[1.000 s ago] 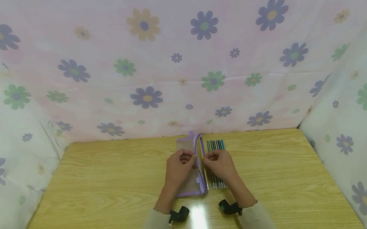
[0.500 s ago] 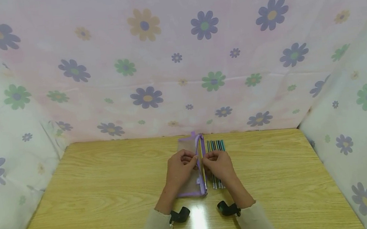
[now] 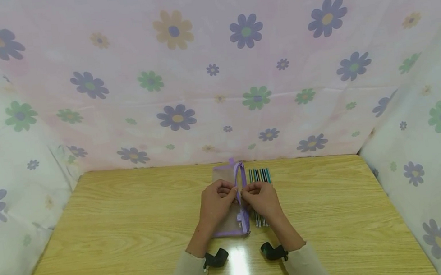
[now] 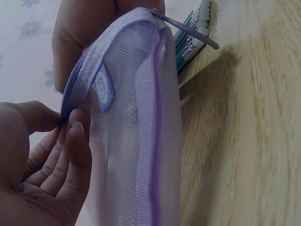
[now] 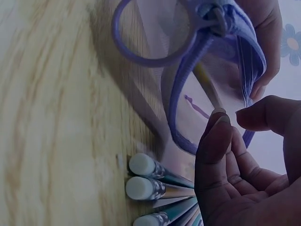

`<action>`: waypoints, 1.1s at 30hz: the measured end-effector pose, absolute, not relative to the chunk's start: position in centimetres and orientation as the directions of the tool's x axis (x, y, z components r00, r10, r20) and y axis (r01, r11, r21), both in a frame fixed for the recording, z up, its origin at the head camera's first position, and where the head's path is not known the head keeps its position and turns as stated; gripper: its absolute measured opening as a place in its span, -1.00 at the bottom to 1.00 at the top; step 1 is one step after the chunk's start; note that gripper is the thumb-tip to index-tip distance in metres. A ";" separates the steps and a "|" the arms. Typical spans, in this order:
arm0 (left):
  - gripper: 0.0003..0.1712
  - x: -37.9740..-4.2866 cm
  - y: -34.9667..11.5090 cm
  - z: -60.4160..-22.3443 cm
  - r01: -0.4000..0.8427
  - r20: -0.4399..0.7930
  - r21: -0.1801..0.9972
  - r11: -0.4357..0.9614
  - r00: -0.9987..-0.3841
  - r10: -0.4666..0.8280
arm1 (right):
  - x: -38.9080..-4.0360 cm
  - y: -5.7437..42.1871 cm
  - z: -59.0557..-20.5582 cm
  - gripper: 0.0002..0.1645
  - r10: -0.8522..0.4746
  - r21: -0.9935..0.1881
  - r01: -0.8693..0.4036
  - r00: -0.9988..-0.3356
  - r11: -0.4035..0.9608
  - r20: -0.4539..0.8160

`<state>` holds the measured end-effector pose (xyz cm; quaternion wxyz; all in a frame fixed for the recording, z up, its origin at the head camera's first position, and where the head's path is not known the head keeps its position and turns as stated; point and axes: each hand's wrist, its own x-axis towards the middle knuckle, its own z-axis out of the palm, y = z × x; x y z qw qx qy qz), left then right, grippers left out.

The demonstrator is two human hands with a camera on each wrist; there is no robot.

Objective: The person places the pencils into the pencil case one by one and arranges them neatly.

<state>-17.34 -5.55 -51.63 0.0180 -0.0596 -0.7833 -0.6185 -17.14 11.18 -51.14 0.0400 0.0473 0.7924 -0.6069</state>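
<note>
A purple-trimmed mesh pencil pouch [image 3: 223, 173] lies on the table, its zipped mouth spread apart. My left hand [image 3: 214, 204] pinches one edge of that mouth between thumb and fingers, as the left wrist view shows at the zipper tape [image 4: 89, 66]. At the opening is my right hand [image 3: 262, 200]; its thumb and forefinger stand slightly apart in the right wrist view. A yellow pencil [image 5: 203, 77] shows within the pouch mouth, one end right by the right fingertips. A row of striped pencils [image 3: 259, 175] with white erasers lies partly under the right hand.
A ring-shaped purple pull [image 5: 141, 60] hangs off the pouch's end. Flowered cloth [image 3: 203, 57] surrounds the wooden table [image 3: 139, 210] at the back and both sides. Black wrist cameras [image 3: 216, 258] sit by both sleeves.
The yellow pencil, earlier seen along the pouch mouth, has gone inside and out of sight in the head view. My right hand has shifted slightly left; the left hand keeps its grip.
</note>
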 end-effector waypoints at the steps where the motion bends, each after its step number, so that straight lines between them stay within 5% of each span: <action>1: -0.91 -17.3 -5.6 -51.6 0.117 0.104 0.968 0.222 -0.992 0.072 | -17.1 11.2 -51.1 -0.83 0.029 -0.957 0.127 -0.992 0.262 -0.123; 17: -0.94 -17.5 -5.7 -51.3 0.089 0.084 0.983 0.160 -0.996 0.041 | -17.6 13.7 -50.6 -0.84 0.094 -0.926 0.109 -0.992 0.361 -0.080; 33: -0.92 -17.4 -5.9 -51.1 0.098 0.099 0.982 0.160 -0.995 0.002 | -18.2 18.2 -50.9 -0.84 0.147 -0.792 0.063 -0.988 0.607 0.034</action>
